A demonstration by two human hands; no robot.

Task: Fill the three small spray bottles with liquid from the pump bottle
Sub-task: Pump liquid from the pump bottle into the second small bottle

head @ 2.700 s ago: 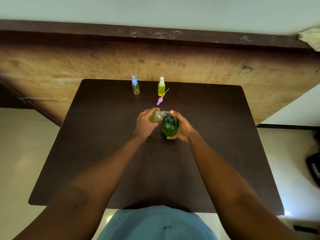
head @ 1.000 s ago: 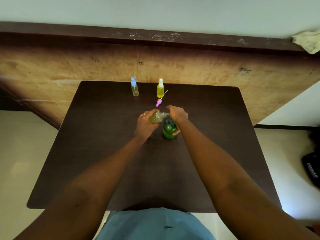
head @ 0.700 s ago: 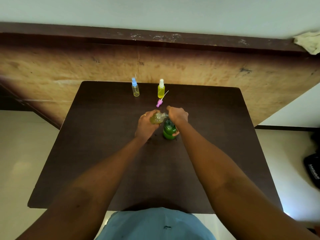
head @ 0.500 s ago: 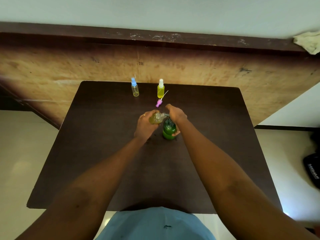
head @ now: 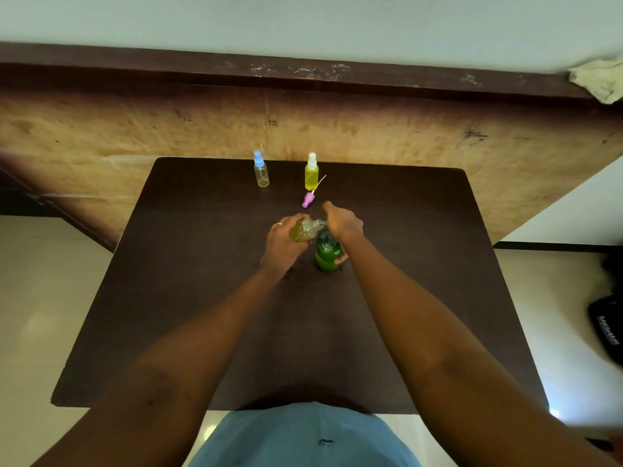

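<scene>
The green pump bottle (head: 326, 254) stood upright near the middle of the table (head: 202, 298), spout pointing left. An uncapped clear bottle (head: 303, 230), partly full of yellow-green liquid, was held tilted with its mouth at that spout. Its pink cap (head: 308, 199) lay on its side just beyond. At the far edge stood 2 capped bottles: a blue-capped bottle (head: 261, 173) with pale yellow liquid and a white-capped bottle (head: 311, 175), nearly full.

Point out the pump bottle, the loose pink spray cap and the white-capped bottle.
pump bottle (head: 325, 256): head view, on its green body.
pink spray cap (head: 307, 199): head view, on its pink collar.
white-capped bottle (head: 311, 177): head view, on its yellow body.
</scene>
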